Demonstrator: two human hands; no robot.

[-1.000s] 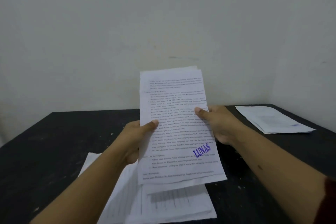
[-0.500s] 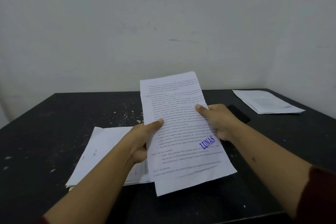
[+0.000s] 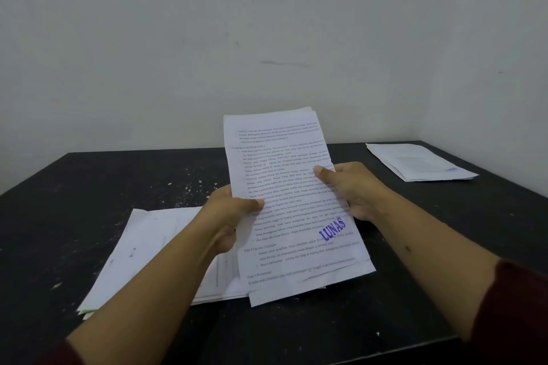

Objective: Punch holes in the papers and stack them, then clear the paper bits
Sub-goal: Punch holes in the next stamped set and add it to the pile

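We hold a small sheaf of printed pages (image 3: 292, 204) up off the black table (image 3: 89, 187), tilted back toward the wall, its long axis running from our chest away to the far edge. Our left hand (image 3: 228, 216) pinches the sheaf's left margin, thumb on the printed face; our right hand (image 3: 353, 190) pinches the right margin a little higher, thumb likewise on top. Both hands are clamped on the same sheaf, one on each side of it

Taking the sheaf as our landmark: a loose pile of sheets (image 3: 154, 252) lies flat just below and left of it, partly under our left forearm, so the left hand is the nearer one to it. A second, tidier stack (image 3: 415, 161) lies well off to the right, by the far corner. Pale paper bits (image 3: 189, 187) speckle the table left of the sheaf's middle

We see no hole punch anywhere; it may lie behind the sheaf. We cannot tell whether these pages are already punched, nor count them, though offset lower edges suggest several. The fingers behind the sheaf are hidden
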